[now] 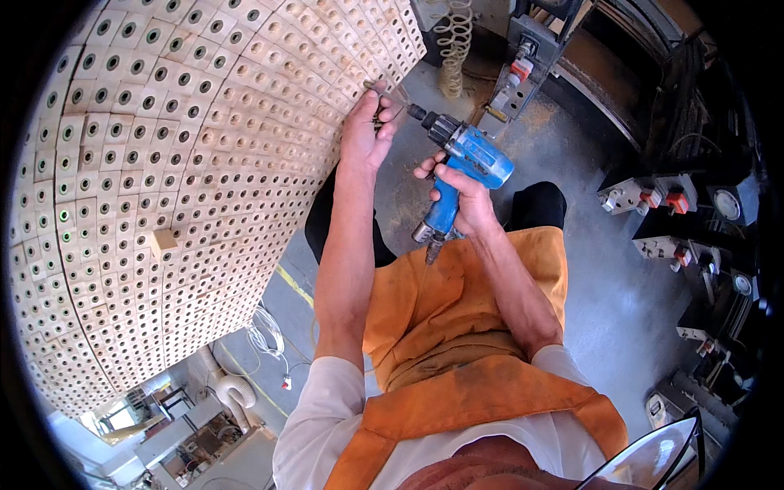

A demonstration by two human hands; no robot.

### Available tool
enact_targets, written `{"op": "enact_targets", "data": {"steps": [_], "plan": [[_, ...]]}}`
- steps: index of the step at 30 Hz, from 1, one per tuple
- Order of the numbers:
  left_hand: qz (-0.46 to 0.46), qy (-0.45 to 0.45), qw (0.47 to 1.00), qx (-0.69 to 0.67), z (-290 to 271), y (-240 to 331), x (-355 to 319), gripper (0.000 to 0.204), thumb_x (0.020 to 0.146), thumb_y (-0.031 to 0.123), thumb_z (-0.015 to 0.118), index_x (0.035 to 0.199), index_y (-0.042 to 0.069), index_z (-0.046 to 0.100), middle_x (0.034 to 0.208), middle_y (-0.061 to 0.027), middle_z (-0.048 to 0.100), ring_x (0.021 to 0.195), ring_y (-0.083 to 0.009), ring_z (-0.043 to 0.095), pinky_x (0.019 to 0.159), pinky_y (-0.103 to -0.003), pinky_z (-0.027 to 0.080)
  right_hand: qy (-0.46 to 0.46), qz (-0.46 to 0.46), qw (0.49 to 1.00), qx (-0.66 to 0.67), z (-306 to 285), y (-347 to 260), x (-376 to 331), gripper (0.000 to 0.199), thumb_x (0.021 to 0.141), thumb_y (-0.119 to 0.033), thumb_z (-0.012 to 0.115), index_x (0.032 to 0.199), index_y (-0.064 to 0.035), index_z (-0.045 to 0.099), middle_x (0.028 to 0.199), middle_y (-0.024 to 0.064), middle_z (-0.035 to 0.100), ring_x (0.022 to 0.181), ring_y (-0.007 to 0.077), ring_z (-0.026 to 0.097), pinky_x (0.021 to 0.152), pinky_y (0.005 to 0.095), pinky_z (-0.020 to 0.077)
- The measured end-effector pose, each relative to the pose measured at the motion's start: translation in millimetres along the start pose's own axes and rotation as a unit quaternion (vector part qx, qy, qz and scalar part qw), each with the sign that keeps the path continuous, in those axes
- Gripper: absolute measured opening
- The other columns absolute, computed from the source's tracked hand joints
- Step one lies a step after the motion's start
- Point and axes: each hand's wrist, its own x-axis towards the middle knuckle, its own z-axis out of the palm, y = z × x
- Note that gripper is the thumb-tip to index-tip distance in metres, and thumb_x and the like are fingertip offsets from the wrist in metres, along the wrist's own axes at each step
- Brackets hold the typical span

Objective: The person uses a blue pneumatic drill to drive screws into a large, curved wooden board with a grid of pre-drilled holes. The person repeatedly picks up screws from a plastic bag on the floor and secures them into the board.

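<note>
My right hand (469,189) is wrapped round the handle of a blue pneumatic driver (480,157). Its dark chuck (441,129) points up and left, toward the far edge of a big stack of pale wooden blocks (269,122). At the driver's tip, my left hand (367,135) is closed, thumb and fingers pinched together. Small dark metal bits show among those fingers, too small to name. Rows of round holes cover the blocks; many at left and near hold dark metal rings, while a band at the far middle shows bare wood recesses.
One loose wooden block (163,242) lies on the stack. A coiled air hose (454,49) hangs at the far side. Dark machinery with red switches (676,202) lines the right. A white cable (265,333) lies on the grey floor (604,269), near a ribbed duct (235,390).
</note>
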Motion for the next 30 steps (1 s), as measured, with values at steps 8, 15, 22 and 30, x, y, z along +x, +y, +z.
{"op": "enact_targets", "data": {"steps": [8,15,22,30], "plan": [[-0.100,-0.009,0.992,0.074,-27.1,-12.4,-21.8,0.018,0.093,0.007,0.046,0.105,-0.004,0.054,0.085,-0.0039,0.052,0.064,-0.0066,0.045,0.045,-0.017,0.033,0.007,0.005,0.996,-0.090,8.6,-12.5,0.0,0.024,0.087,-0.008,0.063,0.109,-0.0031,0.056,0.102,0.0098,0.065,0.098,0.0212,0.065,0.062,0.0264,0.0473],[-0.141,0.042,0.988,-0.052,-39.2,-28.8,-59.3,0.020,0.099,0.017,0.042,0.100,0.000,0.053,0.085,-0.0031,0.053,0.058,-0.0048,0.041,0.041,-0.015,0.031,0.006,0.001,0.999,-0.042,3.5,-2.4,2.7,0.025,0.086,-0.009,0.064,0.109,-0.0025,0.057,0.101,0.0092,0.066,0.096,0.0207,0.065,0.064,0.0265,0.0471],[-0.184,0.023,0.983,-0.001,-26.7,-30.9,-76.0,0.028,0.097,0.014,0.044,0.117,-0.004,0.050,0.086,-0.0030,0.054,0.054,-0.0040,0.038,0.039,-0.015,0.029,-0.008,0.000,0.998,-0.062,2.8,-6.0,4.4,0.025,0.086,-0.010,0.064,0.109,-0.0039,0.057,0.100,0.0075,0.065,0.093,0.0169,0.065,0.065,0.0256,0.0467],[-0.128,0.018,0.991,0.047,-22.7,-8.6,-59.8,0.023,0.096,0.012,0.047,0.115,-0.001,0.052,0.091,-0.0050,0.058,0.059,-0.0060,0.042,0.043,-0.017,0.032,0.010,0.017,0.999,-0.050,5.6,-18.8,-2.8,0.026,0.087,-0.010,0.064,0.111,-0.0039,0.057,0.103,0.0081,0.065,0.101,0.0187,0.064,0.065,0.0247,0.0462]]}}
